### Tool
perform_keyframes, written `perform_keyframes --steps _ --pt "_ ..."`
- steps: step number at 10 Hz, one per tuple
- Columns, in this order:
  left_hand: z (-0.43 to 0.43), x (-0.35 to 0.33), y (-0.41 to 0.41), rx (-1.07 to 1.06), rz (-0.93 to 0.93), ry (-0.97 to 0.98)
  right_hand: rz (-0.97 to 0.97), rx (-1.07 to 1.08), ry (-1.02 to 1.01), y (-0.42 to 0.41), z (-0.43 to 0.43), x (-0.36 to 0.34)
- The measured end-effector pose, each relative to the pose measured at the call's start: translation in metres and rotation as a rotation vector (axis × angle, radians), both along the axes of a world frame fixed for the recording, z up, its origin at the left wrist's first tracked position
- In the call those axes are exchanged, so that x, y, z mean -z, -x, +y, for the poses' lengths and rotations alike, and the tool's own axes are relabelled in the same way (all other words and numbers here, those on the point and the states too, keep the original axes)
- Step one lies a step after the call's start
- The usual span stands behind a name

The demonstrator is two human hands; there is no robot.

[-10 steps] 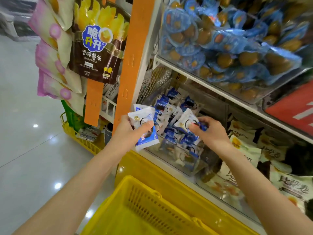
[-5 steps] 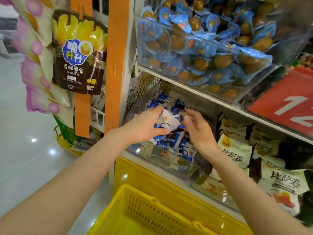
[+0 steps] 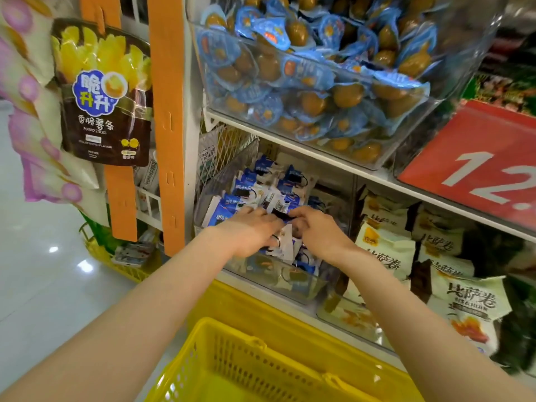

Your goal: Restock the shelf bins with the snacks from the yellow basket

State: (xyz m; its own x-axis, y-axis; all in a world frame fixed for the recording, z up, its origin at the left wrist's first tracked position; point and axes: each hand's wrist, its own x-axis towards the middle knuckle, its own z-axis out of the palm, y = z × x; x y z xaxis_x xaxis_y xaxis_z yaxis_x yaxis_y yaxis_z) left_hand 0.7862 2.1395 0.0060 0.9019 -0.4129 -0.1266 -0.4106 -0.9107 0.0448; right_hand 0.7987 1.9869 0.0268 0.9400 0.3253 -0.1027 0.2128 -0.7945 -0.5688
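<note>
My left grip (image 3: 249, 232) is curled round a few of the small blue-and-white foil snack packets (image 3: 246, 184) heaped in the clear plastic shelf bin (image 3: 293, 282). My right grip (image 3: 317, 230) touches one packet's dark edge; pinching or not, I cannot tell. They look light, crinkly and slick, so I'd take several together by their crimped end seals. The yellow slotted plastic basket (image 3: 232, 358) sits below.

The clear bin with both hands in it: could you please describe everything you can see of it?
The bin is clear plastic and open-topped. It sits under the white shelf, beside a wire mesh on its left. A loose heap of blue-and-white packets lies in it. The left hand grips packets inside it, and the right hand touches them.
</note>
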Motion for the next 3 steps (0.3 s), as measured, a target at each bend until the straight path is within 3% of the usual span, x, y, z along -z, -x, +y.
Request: perform_keyframes --steps 2,3 --pt "-0.01 0.017 -0.003 -0.034 0.101 0.037 -0.36 0.008 0.146 0.041 -0.022 -0.004" --pt "-0.007 0.014 0.019 -0.098 -0.194 0.365 -0.483 0.012 -0.042 0.074 -0.043 -0.018"
